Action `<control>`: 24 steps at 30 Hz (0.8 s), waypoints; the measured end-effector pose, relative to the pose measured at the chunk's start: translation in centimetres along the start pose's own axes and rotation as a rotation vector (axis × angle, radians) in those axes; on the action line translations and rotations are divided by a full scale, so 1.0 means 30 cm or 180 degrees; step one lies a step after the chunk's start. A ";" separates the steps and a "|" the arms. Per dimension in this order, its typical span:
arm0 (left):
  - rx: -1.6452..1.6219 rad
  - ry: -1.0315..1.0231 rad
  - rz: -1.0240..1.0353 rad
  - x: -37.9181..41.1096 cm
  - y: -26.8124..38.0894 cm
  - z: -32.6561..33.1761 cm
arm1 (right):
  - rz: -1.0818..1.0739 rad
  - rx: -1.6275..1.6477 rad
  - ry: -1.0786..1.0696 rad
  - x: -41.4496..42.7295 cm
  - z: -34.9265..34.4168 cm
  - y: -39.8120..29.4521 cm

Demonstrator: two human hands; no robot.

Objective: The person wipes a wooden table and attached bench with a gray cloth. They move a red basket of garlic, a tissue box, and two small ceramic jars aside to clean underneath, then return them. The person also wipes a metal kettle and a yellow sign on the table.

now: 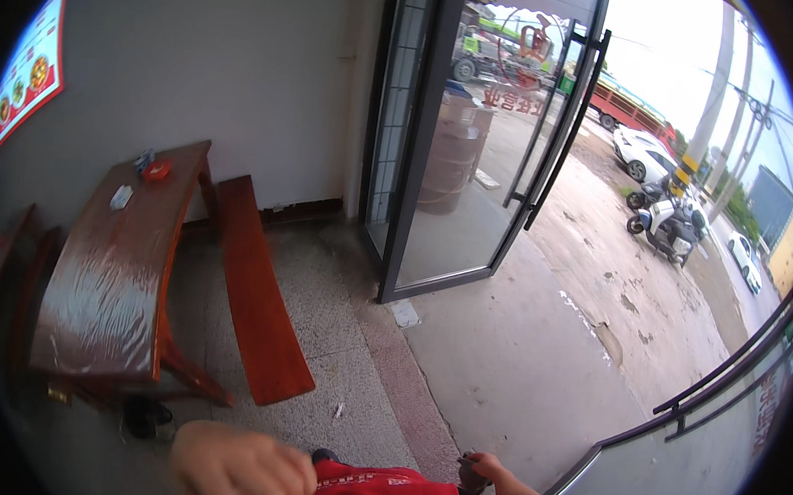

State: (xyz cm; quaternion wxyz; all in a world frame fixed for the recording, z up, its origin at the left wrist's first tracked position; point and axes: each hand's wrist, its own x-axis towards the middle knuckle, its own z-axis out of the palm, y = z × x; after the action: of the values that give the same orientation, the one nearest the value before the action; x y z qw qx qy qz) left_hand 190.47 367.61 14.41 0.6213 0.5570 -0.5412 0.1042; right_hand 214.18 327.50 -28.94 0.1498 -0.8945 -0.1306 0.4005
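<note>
My left hand [243, 469] is blurred at the bottom, its fingers curled in a loose fist beside the red apron [382, 488] on my body. Its palm side is hidden, so I cannot tell whether it holds anything. At the apron's other side, my right hand [495, 471] is closed around a small dark object [472, 478], partly covered by the fingers and too unclear to name. A dark shoe tip [324, 455] shows above the apron. The apron bears white writing.
A plastic-covered wooden table [138, 245] and a wooden bench [256, 307] stand at left. An open glass door [457, 251] is ahead; another glass door [683, 462] stands at right. Outside are a parked scooter [667, 226] and a utility pole [708, 110].
</note>
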 end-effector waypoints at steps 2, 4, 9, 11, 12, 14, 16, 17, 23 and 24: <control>0.0079 0.0919 -0.0527 -0.077 -0.045 -0.104 | 0.0296 0.0684 -0.0111 -0.038 -0.077 -0.283; 0.0145 0.1546 -0.1045 -0.164 -0.187 -0.248 | 0.0775 0.1208 -0.0001 -0.137 -0.165 -0.377; 0.1335 0.1669 -0.2928 -0.270 -0.444 -0.511 | 0.0413 0.1366 0.0195 0.133 -0.075 -0.298; 0.2000 0.1186 -0.3881 -0.343 -0.556 -0.590 | 0.0523 0.1673 0.0143 0.200 -0.123 -0.356; 0.2333 0.0903 -0.4335 -0.411 -0.599 -0.628 | 0.0586 0.1810 0.0103 0.245 -0.152 -0.386; 0.2543 0.0487 -0.5207 -0.555 -0.677 -0.696 | 0.0813 0.2056 -0.0026 0.367 -0.233 -0.449; 0.2124 0.0306 -0.5871 -0.683 -0.743 -0.734 | 0.1063 0.2264 -0.0186 0.485 -0.312 -0.508; 0.1829 0.0250 -0.6094 -0.730 -0.773 -0.739 | 0.1020 0.2228 -0.0225 0.540 -0.357 -0.529; -0.0751 0.1627 -0.5421 -0.968 -0.891 -0.628 | -0.0283 0.0977 -0.0120 0.923 -0.680 -0.853; -0.0516 0.1879 -0.5231 -0.946 -0.897 -0.611 | -0.0437 0.0725 -0.0076 0.961 -0.747 -0.934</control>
State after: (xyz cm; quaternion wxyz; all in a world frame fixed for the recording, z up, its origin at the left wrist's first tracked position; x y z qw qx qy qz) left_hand 209.25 386.17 -19.77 0.6521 0.6750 0.2084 -0.2752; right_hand 246.52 359.86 -23.82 0.2759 -0.8558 -0.1471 0.4122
